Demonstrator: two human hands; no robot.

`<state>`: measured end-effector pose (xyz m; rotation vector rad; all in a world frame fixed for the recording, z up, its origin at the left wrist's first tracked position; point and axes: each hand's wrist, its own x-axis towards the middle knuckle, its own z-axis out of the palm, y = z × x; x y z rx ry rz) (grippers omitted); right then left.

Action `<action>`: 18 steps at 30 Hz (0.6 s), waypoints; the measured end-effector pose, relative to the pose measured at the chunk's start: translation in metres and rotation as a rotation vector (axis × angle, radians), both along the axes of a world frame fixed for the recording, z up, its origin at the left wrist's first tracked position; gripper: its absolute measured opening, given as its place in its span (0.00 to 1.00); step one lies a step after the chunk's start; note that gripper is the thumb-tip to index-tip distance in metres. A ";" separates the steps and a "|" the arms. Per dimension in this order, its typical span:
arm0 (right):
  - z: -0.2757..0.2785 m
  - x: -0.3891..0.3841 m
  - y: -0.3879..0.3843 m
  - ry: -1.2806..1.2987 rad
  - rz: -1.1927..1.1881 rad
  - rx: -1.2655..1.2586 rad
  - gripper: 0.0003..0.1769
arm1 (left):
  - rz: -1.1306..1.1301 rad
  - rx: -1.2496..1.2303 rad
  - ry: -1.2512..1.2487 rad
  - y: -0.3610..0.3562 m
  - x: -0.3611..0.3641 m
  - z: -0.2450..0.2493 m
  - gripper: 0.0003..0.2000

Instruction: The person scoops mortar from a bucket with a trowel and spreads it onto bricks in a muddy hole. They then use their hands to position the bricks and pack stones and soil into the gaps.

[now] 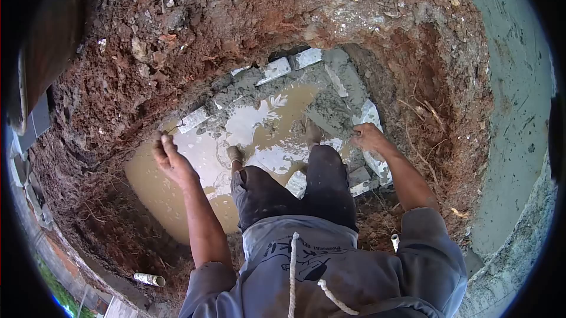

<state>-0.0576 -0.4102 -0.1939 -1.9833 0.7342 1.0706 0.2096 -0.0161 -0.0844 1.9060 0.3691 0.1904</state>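
Observation:
My right hand (pixel 368 137) is closed beside the right-hand row of blocks, its fingers wrapped round what looks like the handle of a trowel. The grey blade of the trowel (pixel 321 122) points left over wet mortar (pixel 336 104). My left hand (pixel 173 157) is raised over the muddy water at the left, fingers loosely bent and apart, with nothing visible in it. Pale blocks (pixel 274 71) are set in mortar along the far side of the pit. A white block (pixel 369 114) lies just beyond my right hand.
I stand with both feet in muddy water (pixel 159 200) in a dug pit. Red-brown soil banks (pixel 236 17) with roots rise around it. A plastered grey wall (pixel 513 111) runs along the right. A pipe end (pixel 150 279) sticks out at lower left.

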 end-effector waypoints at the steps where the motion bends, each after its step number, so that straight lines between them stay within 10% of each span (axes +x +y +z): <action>1: -0.024 0.002 -0.005 -0.034 0.007 -0.013 0.27 | -0.195 -0.060 0.141 -0.001 -0.021 -0.058 0.15; 3: -0.072 0.008 -0.018 -0.112 0.030 -0.053 0.28 | -0.557 0.093 0.297 -0.039 -0.061 -0.116 0.17; 11: -0.183 0.082 -0.080 -0.091 0.185 -0.180 0.28 | -0.640 -0.075 0.515 -0.164 -0.045 -0.364 0.29; 18: -0.240 0.125 -0.122 -0.260 0.383 -0.353 0.24 | -0.187 -0.734 1.137 -0.253 -0.044 -0.418 0.40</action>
